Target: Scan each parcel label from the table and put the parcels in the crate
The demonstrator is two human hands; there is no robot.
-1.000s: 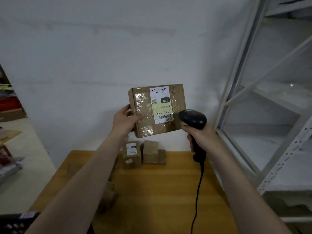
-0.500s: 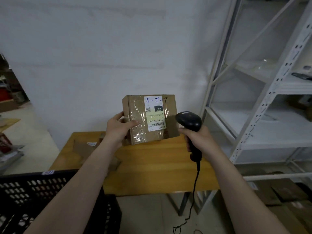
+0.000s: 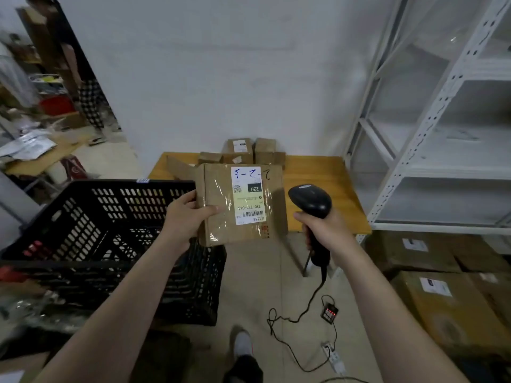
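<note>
Parcel (image 3: 242, 205), a flat brown carton under glossy clear tape, is held up in the air just right of the crate (image 3: 110, 189), in front of the counter (image 3: 318, 175). Its white label (image 3: 247, 189) faces the camera upside down, with blue handwriting, a black "220" patch and a barcode. The left hand (image 3: 185, 217) pinches its left edge, thumb across the front. The right hand (image 3: 326, 230) has its fingers wrapped round a black scanner (image 3: 311, 203), whose head sits near the parcel's right edge without touching it. The black perforated crate looks dark inside; I cannot tell its contents. More small cartons (image 3: 240, 150) stand at the counter's back.
</note>
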